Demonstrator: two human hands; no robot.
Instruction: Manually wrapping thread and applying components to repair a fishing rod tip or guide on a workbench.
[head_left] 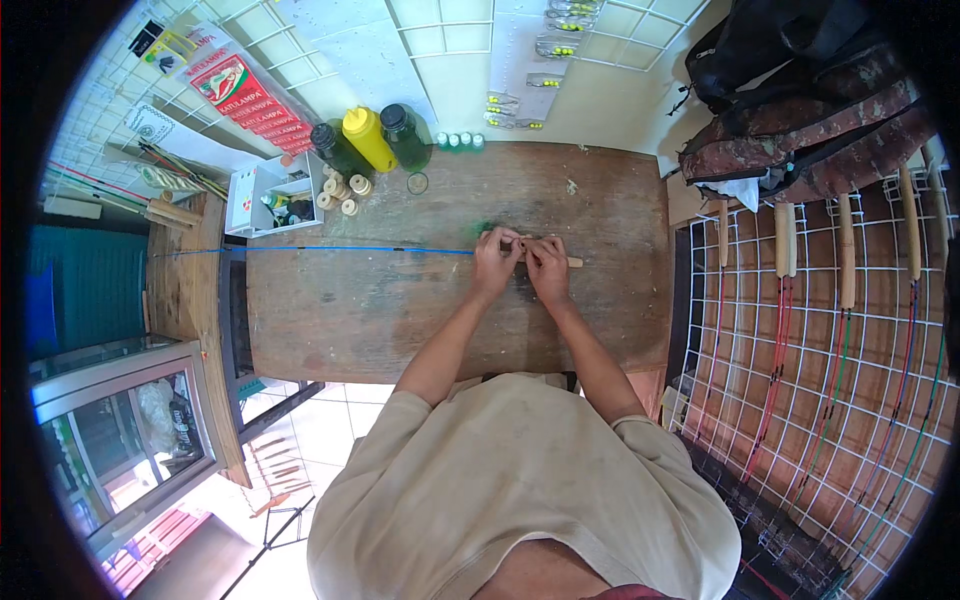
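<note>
A thin fishing rod (pixel 350 249) with a blue shaft and dark bands lies across the wooden table, its tip end reaching past the left edge. Its light wooden or cork handle (pixel 574 263) pokes out to the right of my hands. My left hand (pixel 492 264) is closed around the place where shaft and handle meet. Close beside it, my right hand (pixel 548 264) grips the handle, with the fingertips of both hands nearly touching. Something small may sit between the fingertips, but the fingers hide it.
Behind the rod at left stand a white box (pixel 240 203) of small items, several wooden spools (pixel 349 207), a yellow squeeze bottle (pixel 369 138) and two dark bottles (pixel 405 138). Small white-capped bottles (pixel 460 143) line the wall. Rods hang on a wire grid (pixel 745 340) at right, below a camouflage bag (pixel 800 145).
</note>
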